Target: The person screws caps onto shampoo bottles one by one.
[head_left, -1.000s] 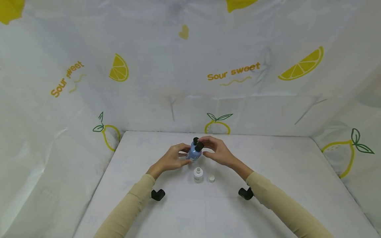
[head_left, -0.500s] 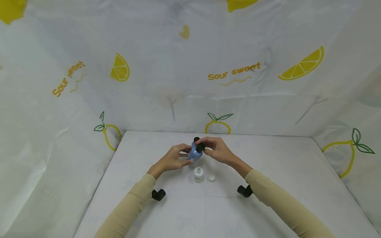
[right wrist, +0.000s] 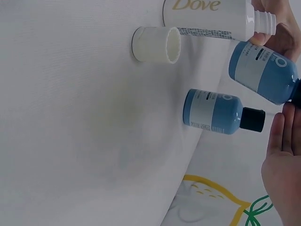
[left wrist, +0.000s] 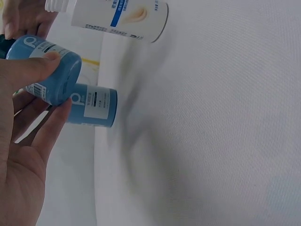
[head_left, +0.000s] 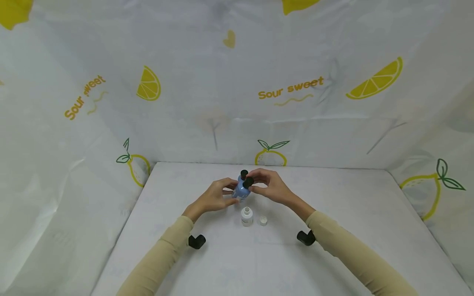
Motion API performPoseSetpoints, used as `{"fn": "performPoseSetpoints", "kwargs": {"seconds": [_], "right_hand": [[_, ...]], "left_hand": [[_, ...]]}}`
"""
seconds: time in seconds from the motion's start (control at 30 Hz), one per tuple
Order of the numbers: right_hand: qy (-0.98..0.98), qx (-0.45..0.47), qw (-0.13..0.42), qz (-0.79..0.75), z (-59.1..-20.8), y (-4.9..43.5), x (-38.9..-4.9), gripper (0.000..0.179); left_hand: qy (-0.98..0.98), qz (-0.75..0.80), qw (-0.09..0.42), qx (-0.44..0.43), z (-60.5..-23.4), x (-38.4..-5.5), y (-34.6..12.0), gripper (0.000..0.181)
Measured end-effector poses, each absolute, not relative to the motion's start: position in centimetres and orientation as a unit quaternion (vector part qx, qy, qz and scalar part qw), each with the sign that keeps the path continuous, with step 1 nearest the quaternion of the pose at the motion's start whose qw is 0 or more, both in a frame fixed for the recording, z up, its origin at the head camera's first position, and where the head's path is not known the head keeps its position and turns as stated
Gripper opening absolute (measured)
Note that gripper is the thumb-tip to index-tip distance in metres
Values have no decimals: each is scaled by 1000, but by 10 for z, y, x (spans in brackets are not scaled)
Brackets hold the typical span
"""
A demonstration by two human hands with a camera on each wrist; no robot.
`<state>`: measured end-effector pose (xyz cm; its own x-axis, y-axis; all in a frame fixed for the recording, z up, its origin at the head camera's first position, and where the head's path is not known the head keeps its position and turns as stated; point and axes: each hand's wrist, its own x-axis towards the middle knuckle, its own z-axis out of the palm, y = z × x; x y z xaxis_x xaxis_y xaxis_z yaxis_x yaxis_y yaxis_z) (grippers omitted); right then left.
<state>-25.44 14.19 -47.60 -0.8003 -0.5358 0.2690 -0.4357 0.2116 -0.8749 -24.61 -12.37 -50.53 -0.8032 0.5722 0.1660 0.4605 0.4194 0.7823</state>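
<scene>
My left hand [head_left: 212,196] grips a blue bottle [left wrist: 51,70] by its body, thumb on the near side, lifted and tilted to the right. At its black cap [head_left: 248,182], my right hand [head_left: 272,188] has thumb and fingertips on the sides. A second blue bottle [right wrist: 214,110], black-capped, stands upright on the table just behind the held one. Nearer to me stands a white Dove bottle [head_left: 247,218] with its threaded neck bare. Beside it on the right sits a small white cap [right wrist: 155,44], its hollow side up.
A white-covered table [head_left: 237,263] lies under everything, and a white sheet [head_left: 207,90] with lemon prints hangs behind it. Black wrist-worn pieces [head_left: 197,241] show by both forearms.
My right fingers, loose beside the black cap a second ago, closed on it and shifted slightly around it. The left hand and the standing bottles stayed in place.
</scene>
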Motion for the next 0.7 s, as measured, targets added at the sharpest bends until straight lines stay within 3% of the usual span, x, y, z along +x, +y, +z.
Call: {"fn": "performPoseSetpoints", "kwargs": {"seconds": [0.7], "right_hand": [[815,-237,32,-528,-474,134,-253,31]], "left_hand": [[845,439,60,300,-506,-245,-123,53]]}}
